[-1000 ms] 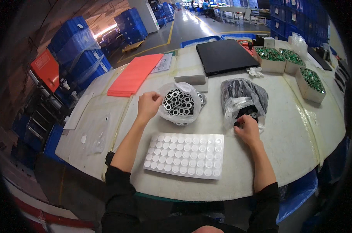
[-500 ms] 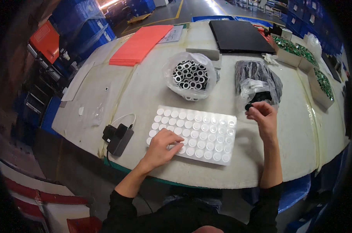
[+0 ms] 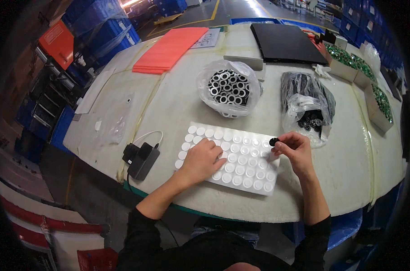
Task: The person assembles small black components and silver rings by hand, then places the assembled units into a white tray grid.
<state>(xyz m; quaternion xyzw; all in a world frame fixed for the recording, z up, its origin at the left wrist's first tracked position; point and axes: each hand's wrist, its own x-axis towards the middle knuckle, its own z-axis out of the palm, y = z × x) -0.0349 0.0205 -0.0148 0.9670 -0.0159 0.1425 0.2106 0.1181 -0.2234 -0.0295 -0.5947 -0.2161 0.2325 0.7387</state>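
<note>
2 hands point(image 3: 199, 161). 1 white sheet point(image 3: 264, 191); discs point(image 3: 234, 147) partly hidden, no full count. 1 black piece point(image 3: 273, 142) held. 2 plastic bags point(image 3: 254, 95), centre and right; rings point(image 3: 225, 83) too jumbled. 3 boxes point(image 3: 341, 68), upper right. 1 black adapter point(image 3: 144, 163), left.

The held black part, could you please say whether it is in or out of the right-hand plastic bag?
Out: the right hand holds the black part near the white sheet, apart from the plastic bag.
</note>
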